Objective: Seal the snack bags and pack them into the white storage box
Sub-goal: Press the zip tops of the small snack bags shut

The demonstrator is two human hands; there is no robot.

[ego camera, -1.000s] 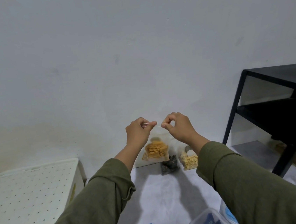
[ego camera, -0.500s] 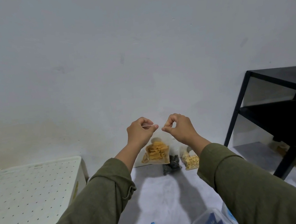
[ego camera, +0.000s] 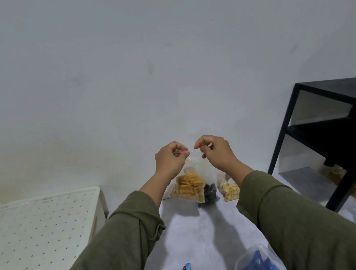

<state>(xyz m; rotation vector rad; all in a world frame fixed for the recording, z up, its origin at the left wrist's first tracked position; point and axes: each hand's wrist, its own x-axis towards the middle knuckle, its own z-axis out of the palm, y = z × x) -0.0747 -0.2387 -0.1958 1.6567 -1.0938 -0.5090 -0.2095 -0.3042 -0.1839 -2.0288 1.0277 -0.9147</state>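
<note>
My left grip (ego camera: 170, 157) and right grip (ego camera: 215, 150) pinch the chip bag (ego camera: 189, 185) top, mid-seal; next, press the strip between them shut

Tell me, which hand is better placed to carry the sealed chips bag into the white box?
Probably the left hand: the white box lies on its side. Both it and the right hand pinch the chips bag.
</note>
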